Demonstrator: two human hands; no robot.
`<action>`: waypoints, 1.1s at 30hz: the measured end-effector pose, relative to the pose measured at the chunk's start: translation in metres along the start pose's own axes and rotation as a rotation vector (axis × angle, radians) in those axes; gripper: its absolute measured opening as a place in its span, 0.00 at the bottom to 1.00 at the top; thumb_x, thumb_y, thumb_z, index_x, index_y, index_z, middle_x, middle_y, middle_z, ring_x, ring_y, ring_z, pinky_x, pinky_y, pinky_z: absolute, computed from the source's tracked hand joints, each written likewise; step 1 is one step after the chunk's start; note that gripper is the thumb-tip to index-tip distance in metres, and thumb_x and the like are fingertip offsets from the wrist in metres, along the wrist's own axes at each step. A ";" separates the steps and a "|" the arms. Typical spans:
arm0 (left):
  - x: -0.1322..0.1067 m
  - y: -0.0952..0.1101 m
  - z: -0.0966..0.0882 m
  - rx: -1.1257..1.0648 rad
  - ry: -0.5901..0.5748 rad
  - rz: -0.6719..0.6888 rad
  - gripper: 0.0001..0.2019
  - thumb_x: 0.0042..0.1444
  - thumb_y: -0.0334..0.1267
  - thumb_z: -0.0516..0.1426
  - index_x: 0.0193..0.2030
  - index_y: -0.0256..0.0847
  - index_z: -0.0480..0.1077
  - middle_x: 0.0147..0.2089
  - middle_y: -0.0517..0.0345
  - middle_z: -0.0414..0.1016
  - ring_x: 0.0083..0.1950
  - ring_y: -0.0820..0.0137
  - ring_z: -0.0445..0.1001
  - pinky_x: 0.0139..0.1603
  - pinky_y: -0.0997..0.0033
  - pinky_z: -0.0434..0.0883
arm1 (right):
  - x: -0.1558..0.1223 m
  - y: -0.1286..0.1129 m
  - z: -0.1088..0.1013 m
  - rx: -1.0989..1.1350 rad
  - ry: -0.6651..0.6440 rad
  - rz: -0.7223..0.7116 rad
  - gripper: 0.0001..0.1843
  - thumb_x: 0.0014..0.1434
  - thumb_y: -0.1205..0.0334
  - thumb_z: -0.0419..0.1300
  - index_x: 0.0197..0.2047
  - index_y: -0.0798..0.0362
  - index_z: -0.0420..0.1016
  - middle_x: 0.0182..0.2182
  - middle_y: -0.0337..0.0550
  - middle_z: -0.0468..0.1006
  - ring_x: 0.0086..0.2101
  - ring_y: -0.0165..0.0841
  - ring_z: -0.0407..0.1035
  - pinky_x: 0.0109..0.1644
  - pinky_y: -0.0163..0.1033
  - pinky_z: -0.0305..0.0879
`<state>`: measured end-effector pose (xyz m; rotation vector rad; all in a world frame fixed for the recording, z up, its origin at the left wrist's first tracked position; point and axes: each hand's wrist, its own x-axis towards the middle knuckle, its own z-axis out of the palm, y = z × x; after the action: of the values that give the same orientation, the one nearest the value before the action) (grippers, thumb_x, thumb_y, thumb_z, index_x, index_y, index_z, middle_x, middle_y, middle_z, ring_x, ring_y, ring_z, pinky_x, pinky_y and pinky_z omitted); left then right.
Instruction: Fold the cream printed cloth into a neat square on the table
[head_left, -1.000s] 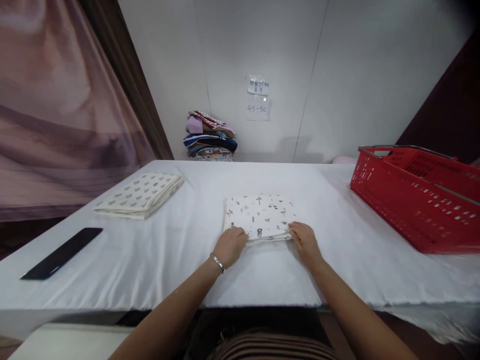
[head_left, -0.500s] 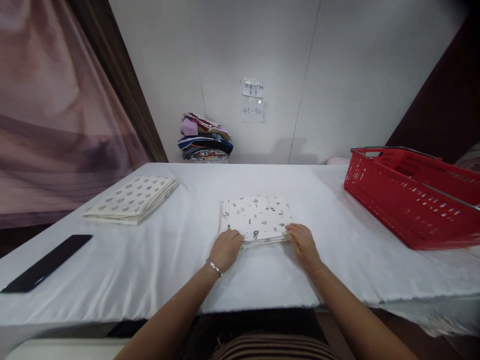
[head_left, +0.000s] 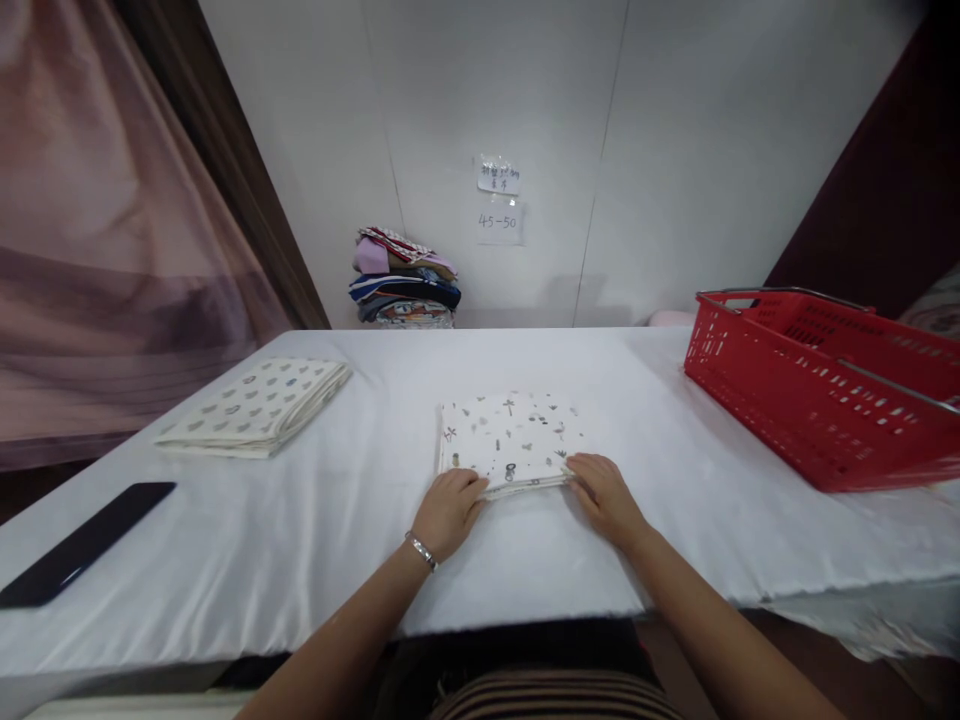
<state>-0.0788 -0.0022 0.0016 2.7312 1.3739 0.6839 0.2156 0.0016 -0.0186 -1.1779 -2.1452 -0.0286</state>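
A folded white cloth with small dark prints lies in the middle of the white-covered table. My left hand, with a bracelet at the wrist, has its fingers curled at the cloth's near left corner. My right hand rests on the near right corner with the fingers bent onto the edge. Both hands grip the near edge of the folded cloth.
A second folded cloth with grey prints lies at the far left. A dark flat strip sits near the left front edge. A red plastic basket stands at the right. A pile of folded fabrics sits behind the table by the wall.
The hands stay at the cloth's near edge; the view has shifted slightly, so the scene sits a little to the left and lower.
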 end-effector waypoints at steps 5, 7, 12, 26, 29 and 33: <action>-0.008 -0.001 -0.001 0.014 0.007 0.044 0.13 0.58 0.32 0.47 0.49 0.42 0.65 0.43 0.52 0.69 0.45 0.66 0.66 0.46 0.61 0.66 | -0.007 0.006 -0.002 -0.092 -0.069 0.007 0.19 0.60 0.65 0.48 0.54 0.47 0.65 0.50 0.45 0.71 0.53 0.40 0.61 0.54 0.53 0.57; -0.010 -0.001 -0.001 0.018 0.012 0.050 0.14 0.57 0.31 0.48 0.50 0.42 0.64 0.44 0.52 0.69 0.46 0.66 0.66 0.47 0.60 0.66 | -0.011 0.010 -0.002 -0.112 -0.081 0.009 0.20 0.60 0.65 0.47 0.55 0.46 0.63 0.51 0.45 0.70 0.54 0.40 0.60 0.54 0.53 0.58; -0.017 0.000 -0.009 0.079 0.002 0.009 0.18 0.54 0.28 0.49 0.50 0.44 0.65 0.46 0.53 0.70 0.49 0.64 0.66 0.51 0.56 0.63 | -0.018 0.017 -0.002 -0.136 -0.093 0.004 0.24 0.59 0.69 0.47 0.59 0.46 0.59 0.54 0.44 0.67 0.56 0.40 0.57 0.53 0.51 0.60; -0.019 -0.008 -0.005 0.118 -0.092 -0.048 0.25 0.50 0.20 0.45 0.54 0.43 0.63 0.51 0.52 0.68 0.53 0.65 0.63 0.48 0.61 0.66 | 0.003 0.031 -0.014 -0.118 -0.224 -0.161 0.31 0.53 0.78 0.46 0.59 0.48 0.59 0.53 0.44 0.68 0.52 0.36 0.61 0.53 0.49 0.60; -0.018 -0.012 -0.004 0.118 -0.089 -0.019 0.25 0.49 0.20 0.45 0.53 0.43 0.64 0.49 0.52 0.69 0.51 0.65 0.64 0.48 0.61 0.67 | 0.007 0.032 -0.013 -0.128 -0.227 -0.186 0.30 0.53 0.78 0.45 0.59 0.49 0.59 0.52 0.46 0.68 0.51 0.36 0.61 0.52 0.48 0.60; -0.018 -0.013 -0.005 0.129 -0.076 0.031 0.24 0.50 0.21 0.46 0.52 0.42 0.65 0.48 0.52 0.69 0.50 0.66 0.65 0.48 0.62 0.68 | 0.010 0.039 -0.011 -0.123 -0.222 -0.213 0.30 0.54 0.78 0.45 0.58 0.50 0.59 0.50 0.46 0.69 0.48 0.37 0.63 0.51 0.47 0.62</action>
<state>-0.0998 -0.0092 -0.0036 2.8493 1.4101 0.5038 0.2477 0.0282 -0.0158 -1.0564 -2.4887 -0.1313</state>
